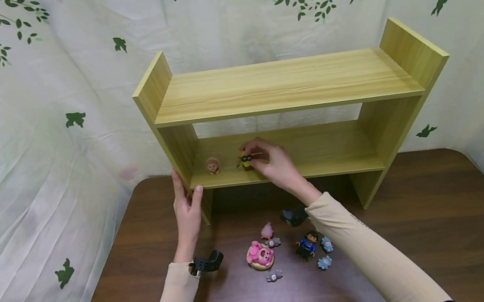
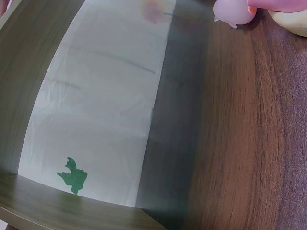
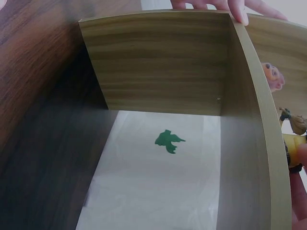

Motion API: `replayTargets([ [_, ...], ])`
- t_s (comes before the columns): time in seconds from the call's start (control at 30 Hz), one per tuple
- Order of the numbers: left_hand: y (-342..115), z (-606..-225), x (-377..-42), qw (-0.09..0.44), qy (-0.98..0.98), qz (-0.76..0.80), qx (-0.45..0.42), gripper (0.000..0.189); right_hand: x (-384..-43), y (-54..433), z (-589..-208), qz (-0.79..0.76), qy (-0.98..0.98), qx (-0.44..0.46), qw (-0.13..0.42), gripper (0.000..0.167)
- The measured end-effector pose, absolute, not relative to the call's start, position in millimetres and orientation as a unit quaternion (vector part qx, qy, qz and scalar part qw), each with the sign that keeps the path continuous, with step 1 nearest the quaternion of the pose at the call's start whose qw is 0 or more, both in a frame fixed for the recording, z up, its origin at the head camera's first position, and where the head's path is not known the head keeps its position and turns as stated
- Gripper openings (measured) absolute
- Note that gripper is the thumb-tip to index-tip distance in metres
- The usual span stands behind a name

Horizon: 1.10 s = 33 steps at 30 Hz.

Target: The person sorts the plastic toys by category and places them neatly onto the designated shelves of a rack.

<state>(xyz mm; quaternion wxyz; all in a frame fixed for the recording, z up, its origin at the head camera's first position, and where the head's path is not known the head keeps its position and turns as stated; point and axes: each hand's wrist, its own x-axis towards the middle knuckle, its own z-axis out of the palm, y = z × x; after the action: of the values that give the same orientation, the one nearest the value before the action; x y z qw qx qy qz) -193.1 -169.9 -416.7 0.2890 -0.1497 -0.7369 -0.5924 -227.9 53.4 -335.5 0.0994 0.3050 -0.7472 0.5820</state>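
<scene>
A light-wood two-tier shelf [image 1: 284,84] stands on the brown table. My left hand [image 1: 188,215] holds its left side panel, thumb on the front edge and fingers along the outside; the right wrist view also shows this hand [image 3: 237,9]. On the lower board, my right hand [image 1: 274,164] pinches a small yellow-and-black toy figure [image 1: 245,161], partly covered by the fingers. To the left of that figure, a small pinkish-brown toy figure [image 1: 213,166] stands upright on the same board, apart from both hands. In the left wrist view neither hand's grip shows.
Toys lie on the table before the shelf: a pink bear on a round base [image 1: 259,255], a pink figure [image 1: 266,231], a grey figure [image 1: 274,275], a doll in blue [image 1: 307,246] and a light-blue figure [image 1: 324,263]. A leaf-patterned white cloth [image 1: 91,85] hangs behind.
</scene>
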Motion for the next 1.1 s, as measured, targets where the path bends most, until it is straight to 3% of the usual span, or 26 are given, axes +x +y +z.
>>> replayTargets([
  [0.4,-169.3,-416.9,-192.6,0.285,-0.743,-0.589,-0.139,0.08,-249.3,59.2,-365.4,0.573,-0.748,0.317,0.107,0.024],
  [0.77,-168.5,-415.4,-191.6,0.284,-0.744,-0.59,-0.134,0.079,-245.4,64.9,-362.6,0.585,-0.734,0.326,0.117,0.022],
  [1.0,-168.1,-415.7,-191.9,0.286,-0.742,-0.591,-0.134,0.076,-220.0,72.9,-339.2,0.598,-0.725,0.319,0.121,0.016],
  [1.1,-167.7,-415.8,-191.9,0.286,-0.741,-0.592,-0.137,0.075,-223.7,78.8,-349.5,0.603,-0.718,0.321,0.13,0.018],
])
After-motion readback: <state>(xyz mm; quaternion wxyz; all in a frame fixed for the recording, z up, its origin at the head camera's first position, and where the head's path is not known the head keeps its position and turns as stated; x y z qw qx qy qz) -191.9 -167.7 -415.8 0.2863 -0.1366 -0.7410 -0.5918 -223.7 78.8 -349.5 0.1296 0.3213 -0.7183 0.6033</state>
